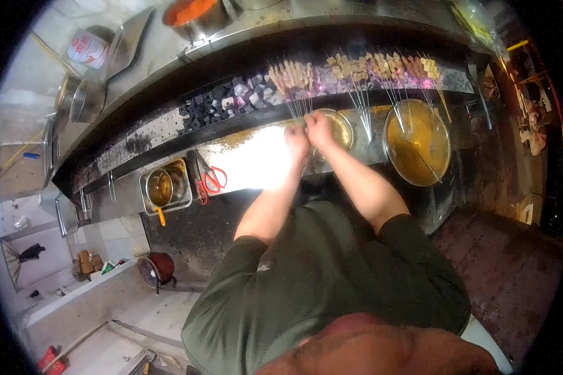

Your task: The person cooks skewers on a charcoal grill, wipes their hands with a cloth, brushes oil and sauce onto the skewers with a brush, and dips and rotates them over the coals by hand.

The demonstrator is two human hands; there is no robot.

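Observation:
Both my hands meet at the near edge of a long charcoal grill [131, 143]. My left hand [296, 142] is closed around the lower ends of a bunch of meat skewers [291, 76]. Close beside it, my right hand [320, 130] is also closed on the ends of that bunch. The meat lies over the coals, its thin sticks pointing toward me. Farther right, more meat skewers [350, 67] rest across the grill in separate bunches. Just beyond my right hand is a round pan [351, 129], partly hidden by my forearm.
Black and greying charcoal [225, 103] fills the grill's middle. A large basin [386, 150] of yellow-brown liquid stands at right. To the left are red-handled scissors [214, 180] and a metal tray [145, 187] holding an orange-handled ladle [161, 215]. A pot [203, 30] of red-orange contents sits behind.

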